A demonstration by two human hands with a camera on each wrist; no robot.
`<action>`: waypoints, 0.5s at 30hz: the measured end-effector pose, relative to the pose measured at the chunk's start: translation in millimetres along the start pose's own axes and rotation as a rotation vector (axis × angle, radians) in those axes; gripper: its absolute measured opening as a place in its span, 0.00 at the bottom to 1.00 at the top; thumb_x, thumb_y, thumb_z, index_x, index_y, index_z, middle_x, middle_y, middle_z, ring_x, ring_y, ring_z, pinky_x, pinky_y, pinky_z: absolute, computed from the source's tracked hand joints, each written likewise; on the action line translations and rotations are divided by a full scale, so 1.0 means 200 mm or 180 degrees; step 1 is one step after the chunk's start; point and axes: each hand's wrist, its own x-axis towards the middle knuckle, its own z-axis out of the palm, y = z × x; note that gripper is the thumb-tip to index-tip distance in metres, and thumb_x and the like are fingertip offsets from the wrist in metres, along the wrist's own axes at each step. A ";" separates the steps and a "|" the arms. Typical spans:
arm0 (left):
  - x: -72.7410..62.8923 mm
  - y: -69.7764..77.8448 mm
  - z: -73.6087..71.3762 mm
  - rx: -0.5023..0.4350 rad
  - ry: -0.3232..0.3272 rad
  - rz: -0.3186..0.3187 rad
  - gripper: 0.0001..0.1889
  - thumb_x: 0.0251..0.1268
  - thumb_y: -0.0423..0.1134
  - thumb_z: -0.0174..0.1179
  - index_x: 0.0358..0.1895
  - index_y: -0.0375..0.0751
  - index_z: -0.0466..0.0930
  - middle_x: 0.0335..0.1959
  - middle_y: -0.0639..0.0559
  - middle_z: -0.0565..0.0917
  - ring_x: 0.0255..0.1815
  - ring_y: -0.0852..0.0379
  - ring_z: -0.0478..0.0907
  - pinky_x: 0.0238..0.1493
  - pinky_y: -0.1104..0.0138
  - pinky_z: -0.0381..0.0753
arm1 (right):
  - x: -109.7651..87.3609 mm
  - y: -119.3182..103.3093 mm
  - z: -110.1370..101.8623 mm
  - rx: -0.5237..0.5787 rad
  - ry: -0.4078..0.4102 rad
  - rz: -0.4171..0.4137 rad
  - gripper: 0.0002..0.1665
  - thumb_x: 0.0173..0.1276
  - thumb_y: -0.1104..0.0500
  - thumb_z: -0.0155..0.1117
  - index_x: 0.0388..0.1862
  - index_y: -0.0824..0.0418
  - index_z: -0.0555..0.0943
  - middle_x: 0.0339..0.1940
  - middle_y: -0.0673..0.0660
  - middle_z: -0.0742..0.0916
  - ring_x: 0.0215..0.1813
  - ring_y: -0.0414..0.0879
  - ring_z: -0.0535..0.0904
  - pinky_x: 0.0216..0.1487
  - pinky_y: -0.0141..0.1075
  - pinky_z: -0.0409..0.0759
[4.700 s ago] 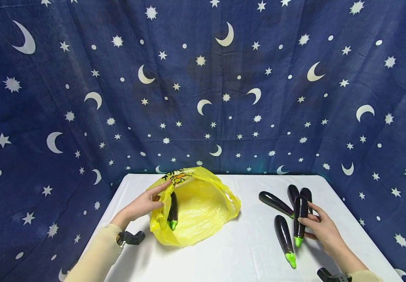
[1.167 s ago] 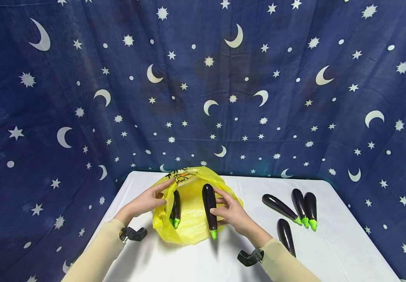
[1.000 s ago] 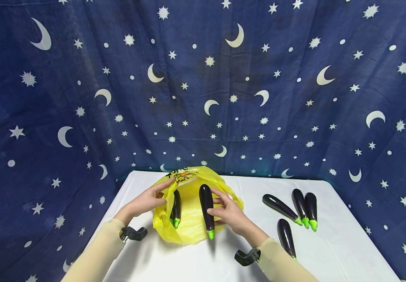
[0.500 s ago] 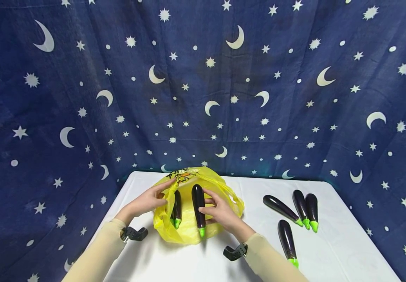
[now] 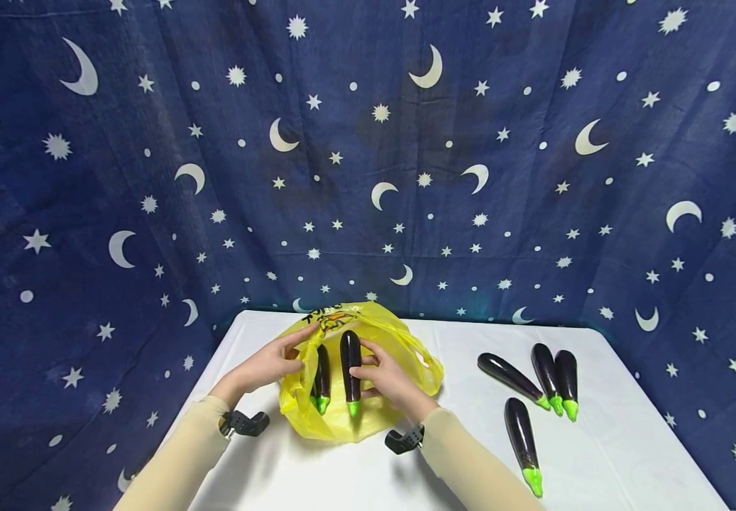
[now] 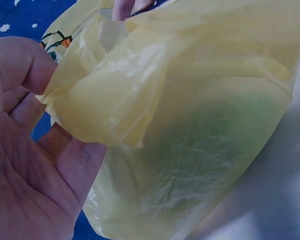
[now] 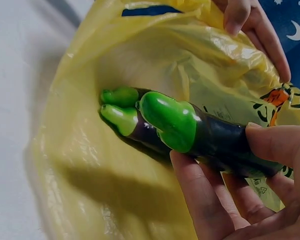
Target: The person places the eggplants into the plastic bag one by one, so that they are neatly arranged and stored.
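A yellow plastic bag (image 5: 306, 426) lies on its side with its mouth towards me. My left hand (image 5: 264, 367) grips the left edge of that mouth, thumb and fingers on either side of the film in the left wrist view. Between the thumb and fingers of my right hand (image 5: 390, 380) is a dark, glossy eggplant (image 5: 350, 362), its green stem end pointing at me. It is held within the bag's opening. Beneath it, in the right wrist view, two more eggplants (image 7: 122, 120) lie side by side in the bag, partly hidden by the held one.
On the right side of the white table (image 5: 470, 426) lie several loose eggplants, a nearer one (image 5: 521, 436) and a group with one slanting eggplant (image 5: 509, 376) behind it. A blue cloth (image 5: 368, 177) with moons and stars hangs behind and at the sides.
My right hand took an eggplant from the group at the right and carried it left into the bag's mouth. The left hand kept its grip on the bag's edge.
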 end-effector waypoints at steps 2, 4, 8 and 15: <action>0.00 0.00 0.00 -0.0013 -0.0001 -0.0005 0.44 0.66 0.28 0.58 0.83 0.56 0.53 0.81 0.49 0.58 0.61 0.47 0.77 0.55 0.62 0.79 | 0.03 0.00 0.01 -0.0011 0.0011 0.0005 0.46 0.69 0.64 0.69 0.82 0.55 0.61 0.61 0.68 0.78 0.45 0.59 0.86 0.33 0.48 0.87; 0.00 0.00 0.00 -0.0039 -0.0005 -0.0003 0.44 0.66 0.27 0.57 0.83 0.56 0.53 0.81 0.48 0.58 0.60 0.47 0.77 0.54 0.62 0.80 | 0.05 0.00 0.02 -0.0034 0.0044 0.0033 0.46 0.69 0.64 0.69 0.82 0.55 0.60 0.60 0.68 0.78 0.45 0.59 0.86 0.33 0.48 0.87; 0.00 0.00 0.00 -0.0067 -0.0021 0.0023 0.44 0.66 0.27 0.57 0.84 0.54 0.52 0.81 0.48 0.57 0.60 0.47 0.78 0.52 0.61 0.82 | 0.10 0.00 0.04 -0.0084 0.0099 0.0046 0.47 0.69 0.65 0.69 0.83 0.57 0.58 0.58 0.68 0.79 0.44 0.58 0.86 0.33 0.50 0.86; -0.01 0.00 0.01 -0.0052 0.0004 0.0022 0.44 0.65 0.26 0.57 0.83 0.55 0.52 0.81 0.48 0.57 0.60 0.47 0.78 0.52 0.61 0.81 | 0.16 -0.01 0.06 -0.0191 0.0139 0.0152 0.47 0.69 0.67 0.68 0.83 0.58 0.58 0.54 0.67 0.81 0.43 0.55 0.86 0.35 0.52 0.86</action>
